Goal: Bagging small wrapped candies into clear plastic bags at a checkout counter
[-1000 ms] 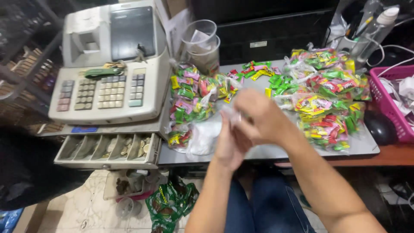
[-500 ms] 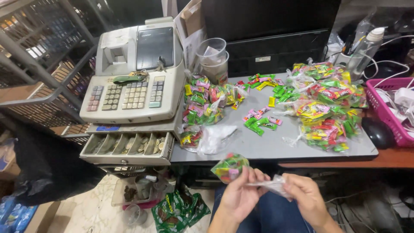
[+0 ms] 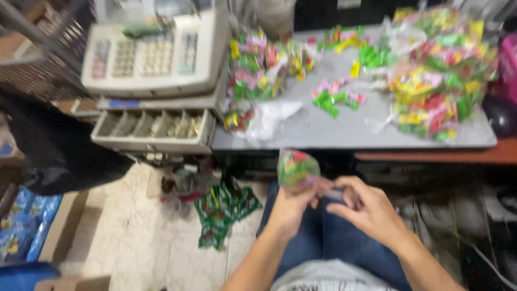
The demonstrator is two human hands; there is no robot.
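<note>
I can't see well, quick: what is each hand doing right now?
Left hand: closed around a small clear plastic bag of colourful candies.
Right hand: fingers pinched at the bag's neck.

A single camera sat on the person's head and looked steeply down and forward. It took in the lap and both hands close at the bottom, the grey counter (image 3: 344,129) farther off across the top, and the tiled floor (image 3: 134,231) at lower left. The picture was blurred. No second view existed to share anything with it.
</note>
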